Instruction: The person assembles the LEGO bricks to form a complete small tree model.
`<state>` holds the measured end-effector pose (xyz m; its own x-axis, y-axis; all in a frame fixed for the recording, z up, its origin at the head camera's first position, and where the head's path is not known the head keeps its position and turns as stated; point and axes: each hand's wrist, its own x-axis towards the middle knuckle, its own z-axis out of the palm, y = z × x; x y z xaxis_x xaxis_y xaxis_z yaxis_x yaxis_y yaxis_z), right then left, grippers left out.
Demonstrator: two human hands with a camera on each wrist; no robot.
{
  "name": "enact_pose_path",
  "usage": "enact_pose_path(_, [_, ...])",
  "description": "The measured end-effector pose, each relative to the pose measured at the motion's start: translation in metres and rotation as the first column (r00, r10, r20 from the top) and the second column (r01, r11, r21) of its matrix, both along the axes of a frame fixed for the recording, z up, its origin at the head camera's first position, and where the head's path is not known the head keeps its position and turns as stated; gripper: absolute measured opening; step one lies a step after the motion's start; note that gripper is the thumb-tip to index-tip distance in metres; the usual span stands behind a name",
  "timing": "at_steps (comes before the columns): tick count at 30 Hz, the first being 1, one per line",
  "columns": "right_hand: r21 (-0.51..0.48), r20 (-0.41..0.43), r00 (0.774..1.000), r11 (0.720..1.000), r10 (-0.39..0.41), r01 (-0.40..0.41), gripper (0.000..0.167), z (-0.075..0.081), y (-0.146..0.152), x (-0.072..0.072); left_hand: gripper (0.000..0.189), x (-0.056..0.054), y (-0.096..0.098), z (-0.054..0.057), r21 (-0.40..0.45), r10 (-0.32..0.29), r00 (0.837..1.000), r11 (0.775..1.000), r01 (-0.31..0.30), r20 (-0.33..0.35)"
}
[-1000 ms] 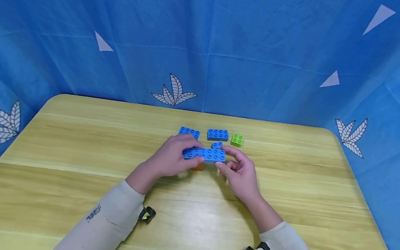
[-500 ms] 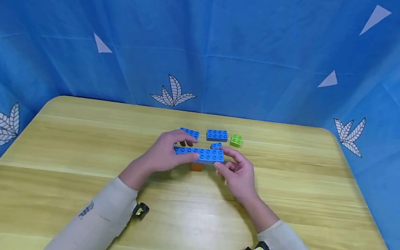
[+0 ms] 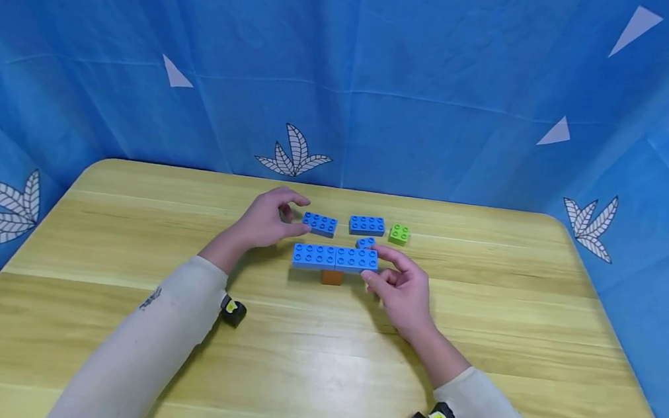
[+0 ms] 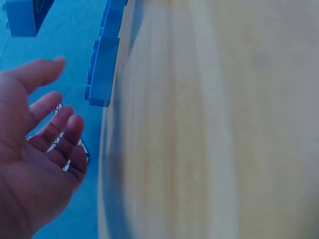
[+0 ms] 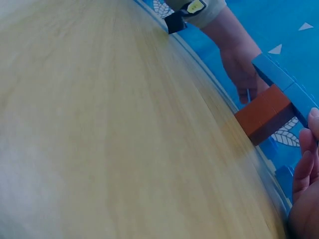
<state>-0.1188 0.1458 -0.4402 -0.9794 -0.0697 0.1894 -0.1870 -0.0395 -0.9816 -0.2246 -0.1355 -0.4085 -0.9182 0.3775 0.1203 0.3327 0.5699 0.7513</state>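
Observation:
Two blue building bricks (image 3: 314, 256) lie end to end across the top of an orange-brown brick stack (image 5: 266, 112), overhanging it on both sides. My right hand (image 3: 403, 291) pinches the right end of this row between thumb and fingers. Behind the row, my left hand (image 3: 266, 217) holds nothing; its thumb and forefinger are spread at the left end of a loose blue brick (image 3: 320, 225). Whether the thumb touches that brick, I cannot tell. In the left wrist view the left hand's fingers (image 4: 60, 129) are loosely bent, and a blue brick (image 4: 22, 17) shows beyond the thumb.
Farther back on the wooden table (image 3: 126, 264) lie another blue brick (image 3: 367, 225) and a small green brick (image 3: 399, 234). A small blue brick (image 3: 365, 242) sits just behind the row, partly hidden. A blue curtain (image 3: 440, 99) hangs along the table's far edge.
My left hand has let go of the left part of the blue row and moved back to the loose blue brick. The right hand stays at the row's right end.

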Motion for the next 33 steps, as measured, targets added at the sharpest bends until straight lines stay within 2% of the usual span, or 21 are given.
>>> enact_pose_path(3, [-0.002,-0.008,1.0,1.0,-0.003,0.003,0.042,0.0,0.0,-0.001,0.049,-0.007,0.001,-0.004,-0.041,0.007,1.0,0.999,-0.006,0.028])
enact_pose_path(8, [-0.006,-0.019,1.0,1.0,-0.002,0.001,0.042,-0.002,0.001,-0.001,0.052,-0.011,0.004,-0.008,-0.049,-0.012,0.997,0.999,0.016,0.077])
enact_pose_path(17, [0.0,-0.015,1.0,1.0,0.007,-0.007,0.041,-0.002,0.002,-0.001,0.05,-0.017,0.011,-0.015,-0.085,-0.031,0.996,0.996,0.038,0.083])
enact_pose_path(27, [-0.004,-0.024,1.0,1.0,0.002,-0.002,0.041,-0.003,0.001,-0.002,0.044,-0.013,0.011,-0.011,-0.152,-0.004,0.997,0.988,0.015,0.079])
enact_pose_path(33, [-0.007,-0.015,1.0,1.0,-0.012,0.012,0.041,-0.003,0.0,-0.002,0.04,-0.007,0.008,-0.008,-0.123,0.013,0.998,0.992,-0.004,0.07])
